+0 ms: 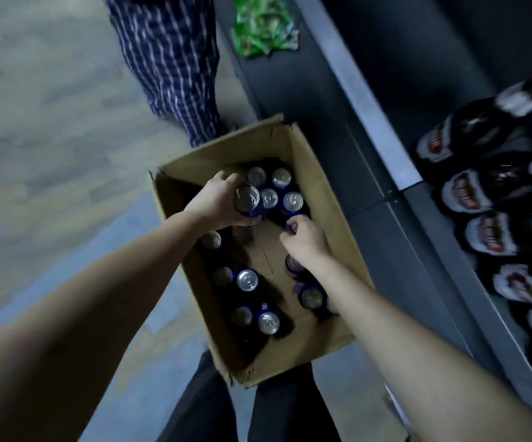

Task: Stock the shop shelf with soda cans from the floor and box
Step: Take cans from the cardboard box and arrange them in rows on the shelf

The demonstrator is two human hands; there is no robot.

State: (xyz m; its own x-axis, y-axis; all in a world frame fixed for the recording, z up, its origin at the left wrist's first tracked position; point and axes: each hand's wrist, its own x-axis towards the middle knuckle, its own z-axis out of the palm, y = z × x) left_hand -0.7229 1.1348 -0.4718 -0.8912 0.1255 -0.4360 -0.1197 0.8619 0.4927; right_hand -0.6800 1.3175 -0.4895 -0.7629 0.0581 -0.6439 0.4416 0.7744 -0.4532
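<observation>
left hand (217, 200): closed around the side of the held can (246, 199), fingers and thumb wrapped round its blue body.
held can: upright, silver top facing the camera, higher than the tops of its neighbours, inside the box (311, 173) near the far end.
right hand (307, 242): fingers curled over the top of the second can (292, 224), gripping its rim.
second can: just right of the held can, by the right wall of the box; mostly covered by the fingers.
other cans (248, 280): upright in the box, one cluster at the far end, more along the left wall and under the right forearm.
box: open cardboard, on the floor (51, 122), beside the shelf (370, 100).
shelf contents: dark bottles (481, 199) and green packets (263, 25), both blurred, labels unreadable.
cut off: a checked trouser leg (175, 65) stands beyond the box.
</observation>
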